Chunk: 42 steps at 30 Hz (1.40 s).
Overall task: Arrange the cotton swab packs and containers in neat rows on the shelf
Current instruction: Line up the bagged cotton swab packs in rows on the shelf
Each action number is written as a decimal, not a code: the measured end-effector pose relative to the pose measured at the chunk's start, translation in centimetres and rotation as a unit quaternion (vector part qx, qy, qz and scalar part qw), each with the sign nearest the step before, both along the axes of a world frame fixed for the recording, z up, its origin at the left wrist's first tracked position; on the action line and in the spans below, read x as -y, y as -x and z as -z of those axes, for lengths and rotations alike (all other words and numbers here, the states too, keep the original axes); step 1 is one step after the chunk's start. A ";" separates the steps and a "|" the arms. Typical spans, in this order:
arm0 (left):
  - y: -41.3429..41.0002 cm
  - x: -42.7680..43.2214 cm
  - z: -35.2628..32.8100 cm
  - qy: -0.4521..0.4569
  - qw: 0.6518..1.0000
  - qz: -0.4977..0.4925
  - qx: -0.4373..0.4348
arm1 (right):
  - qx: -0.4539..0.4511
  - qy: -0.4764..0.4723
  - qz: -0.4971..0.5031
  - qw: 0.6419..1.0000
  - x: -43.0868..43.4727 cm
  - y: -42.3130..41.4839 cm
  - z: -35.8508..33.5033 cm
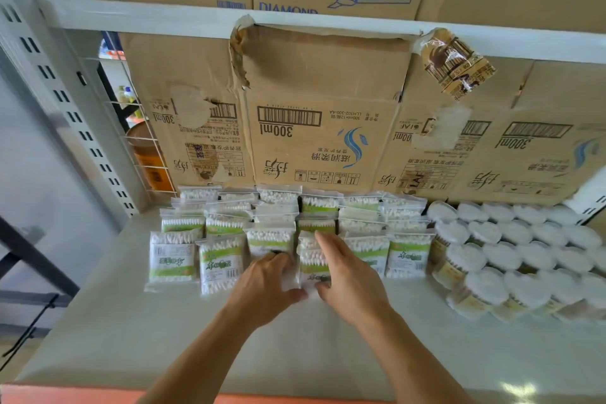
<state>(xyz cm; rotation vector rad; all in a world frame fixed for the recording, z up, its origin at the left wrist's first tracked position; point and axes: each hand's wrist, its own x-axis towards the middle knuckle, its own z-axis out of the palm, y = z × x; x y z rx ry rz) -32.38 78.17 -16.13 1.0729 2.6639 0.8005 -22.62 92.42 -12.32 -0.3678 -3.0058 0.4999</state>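
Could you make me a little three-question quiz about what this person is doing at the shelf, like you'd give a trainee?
1. True or false: the round white-lidded containers stand to the right of the flat cotton swab packs.
2. Which pack do both hands touch? A) the far-left pack B) the front pack in the middle C) one at the very back
3. Fill in: behind the rows stand flattened ______ boxes printed with "300ml".

Key:
1. True.
2. B: the left hand is at its left edge, and the right hand lies over it with fingers stretched toward the back.
3. Cardboard.
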 end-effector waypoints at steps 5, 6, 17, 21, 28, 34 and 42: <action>0.5 0.0 -0.8 0.010 1.000 -0.012 0.024 | 0.094 -0.022 -0.010 0.995 -0.6 2.4 -1.7; 0.5 -0.1 -0.8 0.018 1.000 -0.013 0.022 | 0.114 -0.024 -0.011 0.993 -0.7 3.0 -2.2; -0.5 -0.9 -1.0 0.079 0.997 -0.001 -0.025 | 0.134 -0.049 -0.016 0.990 -1.4 5.0 -2.3; -0.8 -1.4 -1.2 0.086 0.995 -0.022 -0.040 | 0.100 -0.058 0.005 0.993 -1.3 4.5 -1.7; -0.8 -2.6 -0.9 0.123 0.990 -0.057 -0.043 | 0.089 -0.047 0.007 0.995 -1.7 3.9 -1.6; -0.9 -3.7 -0.6 0.106 0.990 -0.092 -0.015 | 0.061 -0.068 0.006 0.996 -1.7 3.9 -1.6; -1.1 -4.4 -0.6 0.040 0.993 -0.114 -0.021 | 0.034 -0.066 0.022 0.997 -1.7 4.2 -0.3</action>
